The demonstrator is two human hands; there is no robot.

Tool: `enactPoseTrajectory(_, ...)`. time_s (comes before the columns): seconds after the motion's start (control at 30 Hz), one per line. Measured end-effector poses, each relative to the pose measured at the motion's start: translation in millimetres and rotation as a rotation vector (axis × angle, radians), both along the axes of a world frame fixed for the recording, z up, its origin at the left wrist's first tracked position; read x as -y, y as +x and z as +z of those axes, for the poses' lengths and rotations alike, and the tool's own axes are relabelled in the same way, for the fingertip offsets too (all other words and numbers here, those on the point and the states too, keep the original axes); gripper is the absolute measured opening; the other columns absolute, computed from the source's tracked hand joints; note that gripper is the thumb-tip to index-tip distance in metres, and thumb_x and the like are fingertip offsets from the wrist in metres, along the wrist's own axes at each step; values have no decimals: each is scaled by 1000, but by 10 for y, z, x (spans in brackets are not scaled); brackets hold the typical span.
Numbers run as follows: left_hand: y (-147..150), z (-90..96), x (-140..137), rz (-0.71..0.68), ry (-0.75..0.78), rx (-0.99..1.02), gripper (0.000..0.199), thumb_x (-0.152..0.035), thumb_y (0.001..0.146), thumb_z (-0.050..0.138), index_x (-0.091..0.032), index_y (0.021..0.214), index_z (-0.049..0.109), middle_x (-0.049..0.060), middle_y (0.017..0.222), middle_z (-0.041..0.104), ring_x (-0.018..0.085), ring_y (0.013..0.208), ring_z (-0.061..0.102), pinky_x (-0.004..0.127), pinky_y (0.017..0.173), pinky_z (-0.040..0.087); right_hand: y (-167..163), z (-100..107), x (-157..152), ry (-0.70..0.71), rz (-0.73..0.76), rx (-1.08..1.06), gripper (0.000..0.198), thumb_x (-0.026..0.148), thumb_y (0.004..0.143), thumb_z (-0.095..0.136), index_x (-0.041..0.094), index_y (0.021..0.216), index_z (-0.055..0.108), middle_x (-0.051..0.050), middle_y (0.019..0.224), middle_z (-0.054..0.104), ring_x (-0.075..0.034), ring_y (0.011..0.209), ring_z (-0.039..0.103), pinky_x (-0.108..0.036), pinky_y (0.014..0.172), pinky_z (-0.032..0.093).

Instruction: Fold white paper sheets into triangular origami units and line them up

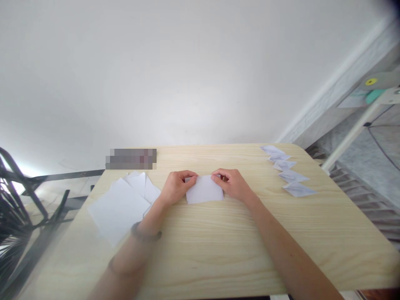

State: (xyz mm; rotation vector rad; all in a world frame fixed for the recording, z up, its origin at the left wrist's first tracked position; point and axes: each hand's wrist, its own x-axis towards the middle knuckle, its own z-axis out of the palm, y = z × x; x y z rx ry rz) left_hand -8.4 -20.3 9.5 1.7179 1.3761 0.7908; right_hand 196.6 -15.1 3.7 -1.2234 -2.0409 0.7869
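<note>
Between my two hands, over the middle of the table, is a folded sheet of white paper (204, 190). My left hand (178, 186) pinches its upper left corner between thumb and fingers. At the upper right corner, my right hand (231, 183) pinches it in the same way. A second layer shows along the paper's right edge. Loose white sheets (121, 206) lie fanned out to the left, partly behind my left forearm. Over on the right, several folded white paper pieces (293, 177) with pointed ends sit in a row.
The light wooden table (212, 250) stands against a white wall (200, 83). A blurred-out dark item (131, 159) lies at its back left corner. Beyond the left edge is a black metal frame (34, 208); a white pole (353, 137) rises past the right edge.
</note>
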Motion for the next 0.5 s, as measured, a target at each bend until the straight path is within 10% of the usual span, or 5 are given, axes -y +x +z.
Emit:
enactPoseTrajectory(0.33,19,-64,-13,48,-47,209,34,-35,80,41,-12,94,61,9,86,67,16,71,61,23,55,46,238,57,-42,-43,-12,15,21,27,80,45,18,75,64,0,70,64,-11,58,52,-21,52,37)
enactPoseTrajectory(0.5,192,-64,72,80,67,-62,32,-35,80,43,-20,104,58,4,88,68,16,73,60,24,60,44,148,55,-13,-48,29,40,19,26,78,48,18,74,65,2,66,63,-9,52,47,-20,49,34)
